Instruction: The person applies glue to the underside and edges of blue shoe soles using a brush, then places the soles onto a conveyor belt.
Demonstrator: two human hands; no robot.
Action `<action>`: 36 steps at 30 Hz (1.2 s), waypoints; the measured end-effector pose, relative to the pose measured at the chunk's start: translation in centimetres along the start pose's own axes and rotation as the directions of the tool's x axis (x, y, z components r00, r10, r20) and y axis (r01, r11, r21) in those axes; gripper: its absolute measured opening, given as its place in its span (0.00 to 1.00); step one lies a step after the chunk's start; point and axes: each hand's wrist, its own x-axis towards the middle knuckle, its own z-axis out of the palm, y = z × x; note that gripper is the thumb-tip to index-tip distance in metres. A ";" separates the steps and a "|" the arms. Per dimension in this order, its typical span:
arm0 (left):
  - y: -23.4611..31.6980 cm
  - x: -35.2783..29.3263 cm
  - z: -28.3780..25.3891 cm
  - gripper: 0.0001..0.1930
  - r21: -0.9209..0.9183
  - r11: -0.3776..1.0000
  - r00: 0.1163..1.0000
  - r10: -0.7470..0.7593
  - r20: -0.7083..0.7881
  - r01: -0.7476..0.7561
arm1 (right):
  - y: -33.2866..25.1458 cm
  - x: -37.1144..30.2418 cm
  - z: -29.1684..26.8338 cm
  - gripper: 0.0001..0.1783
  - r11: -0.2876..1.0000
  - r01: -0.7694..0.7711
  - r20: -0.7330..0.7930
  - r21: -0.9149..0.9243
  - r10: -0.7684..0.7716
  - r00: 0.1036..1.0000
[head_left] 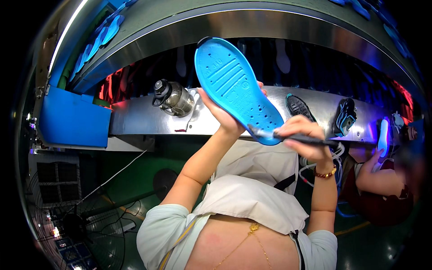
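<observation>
Held up in front of me is a bright blue shoe sole (231,83), tilted, its face marked with grooves and small holes. My left hand (223,116) is wrapped round the sole's left edge, with fingertips showing at the far edge. My right hand (308,138) is closed on the dark handle of a brush (293,136). The brush's pale tip lies against the sole's near end, by the rim. The ends of some right-hand fingers are hidden behind the handle.
A metal ledge (135,118) carries a dark-lidded bottle (176,100) and two dark shoes, one a sneaker (345,117). Beyond runs a conveyor belt (180,10) with blue soles. At right, a co-worker's hand (377,159) holds a sole (383,135). A fan (76,222) stands lower left.
</observation>
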 end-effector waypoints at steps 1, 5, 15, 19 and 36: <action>0.4 0.1 -0.3 0.50 0.001 1.000 1.000 0.000 -0.001 0.000 | -0.1 -0.2 0.2 0.12 0.999 0.043 0.098 -0.008 -0.042 0.994; 1.2 0.3 -0.3 0.49 -0.039 0.996 0.995 -0.079 0.055 0.082 | 0.5 -1.4 -0.8 0.11 0.929 -0.057 0.120 0.366 0.014 0.993; 1.6 0.8 0.6 0.50 0.074 0.988 0.991 -0.135 -0.012 0.136 | 3.6 -2.2 -0.1 0.10 0.890 -0.089 -0.059 0.447 0.129 0.990; 0.5 0.0 0.6 0.47 -0.120 0.958 0.965 -0.262 0.002 0.260 | 3.2 -2.5 2.4 0.10 0.549 -0.116 -0.114 0.828 0.367 0.923; 1.8 -1.2 -1.1 0.30 0.381 0.596 0.634 -0.772 0.032 0.707 | -1.0 0.0 -1.0 0.12 0.996 -0.049 0.396 0.069 0.018 0.918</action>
